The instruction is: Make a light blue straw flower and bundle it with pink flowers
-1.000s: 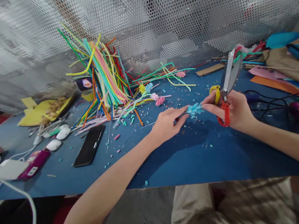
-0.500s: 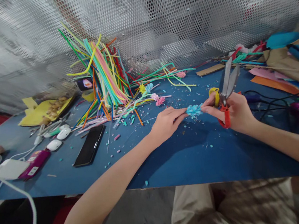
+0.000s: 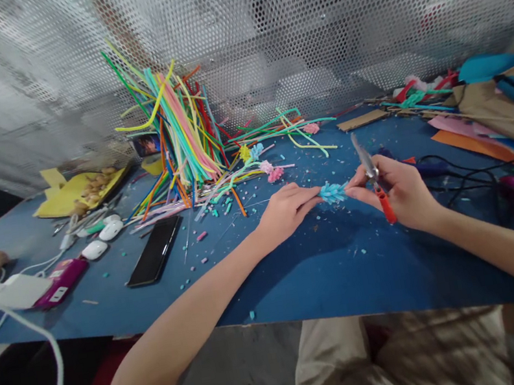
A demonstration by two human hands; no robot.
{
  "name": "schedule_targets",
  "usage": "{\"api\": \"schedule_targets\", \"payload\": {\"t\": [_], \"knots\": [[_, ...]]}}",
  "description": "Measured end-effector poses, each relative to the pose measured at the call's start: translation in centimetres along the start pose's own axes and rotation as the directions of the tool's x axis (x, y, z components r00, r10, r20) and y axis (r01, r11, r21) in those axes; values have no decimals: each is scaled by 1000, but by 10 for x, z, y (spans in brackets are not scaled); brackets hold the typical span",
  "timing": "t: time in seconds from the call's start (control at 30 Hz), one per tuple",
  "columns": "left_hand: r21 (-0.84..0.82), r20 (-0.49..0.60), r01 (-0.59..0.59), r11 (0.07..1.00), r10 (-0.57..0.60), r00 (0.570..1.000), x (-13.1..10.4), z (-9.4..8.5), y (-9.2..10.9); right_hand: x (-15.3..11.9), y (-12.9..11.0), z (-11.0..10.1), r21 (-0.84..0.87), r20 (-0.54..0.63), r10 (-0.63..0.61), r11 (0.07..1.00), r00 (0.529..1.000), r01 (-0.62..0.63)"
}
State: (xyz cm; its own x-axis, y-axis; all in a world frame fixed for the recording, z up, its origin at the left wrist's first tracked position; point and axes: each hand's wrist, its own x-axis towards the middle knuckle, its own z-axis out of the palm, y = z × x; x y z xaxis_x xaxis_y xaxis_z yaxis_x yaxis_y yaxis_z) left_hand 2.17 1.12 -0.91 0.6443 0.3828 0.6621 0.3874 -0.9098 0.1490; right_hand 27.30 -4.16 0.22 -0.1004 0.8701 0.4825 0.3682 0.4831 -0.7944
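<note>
Head view: you hold a light-blue pipe-cleaner piece (image 3: 333,193) just above the blue tabletop (image 3: 297,284), stretched between your two hands. Your left hand (image 3: 287,210) pinches its left end; your right hand (image 3: 401,188) pinches the other with the fingertips and also carries the red-handled scissors (image 3: 386,204), blades pointing up and seen near edge-on, so whether they are parted cannot be told. Progress, as judged: the piece already has a fluffy, leafy form, and a pink pipe-cleaner cluster (image 3: 276,175) lies shaped beyond; any remaining trimming or shaping cannot be confirmed. Clearances: the front edge lies near your forearms, with a mostly bare stretch before it, scattered with clippings (image 3: 364,251). Your left is bounded by the black phone (image 3: 155,252), your right by black cables (image 3: 452,181), the far side by perforated sheeting (image 3: 308,26).
</note>
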Motion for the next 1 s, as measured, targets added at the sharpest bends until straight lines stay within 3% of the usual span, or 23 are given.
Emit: {"api": "schedule_targets", "payload": {"t": [0.43, 0.57, 0.7, 1.0], "knots": [[102, -133, 20, 995, -6, 991, 1, -2, -2, 9, 6, -10, 73, -20, 18, 997, 1000, -16], [101, -144, 25, 995, -10, 989, 1, -4, -1, 14, 8, -21, -21, 102, 102, 995, 990, -101], [111, -140, 47, 993, -32, 990, 1, -5, 1, 20, 13, -35, -125, 300, 210, 976, 930, -180], [120, -162, 6, 993, 14, 987, 2, -6, 4, 27, 28, -52, -445, 425, 168, 895, 889, 44]]}}
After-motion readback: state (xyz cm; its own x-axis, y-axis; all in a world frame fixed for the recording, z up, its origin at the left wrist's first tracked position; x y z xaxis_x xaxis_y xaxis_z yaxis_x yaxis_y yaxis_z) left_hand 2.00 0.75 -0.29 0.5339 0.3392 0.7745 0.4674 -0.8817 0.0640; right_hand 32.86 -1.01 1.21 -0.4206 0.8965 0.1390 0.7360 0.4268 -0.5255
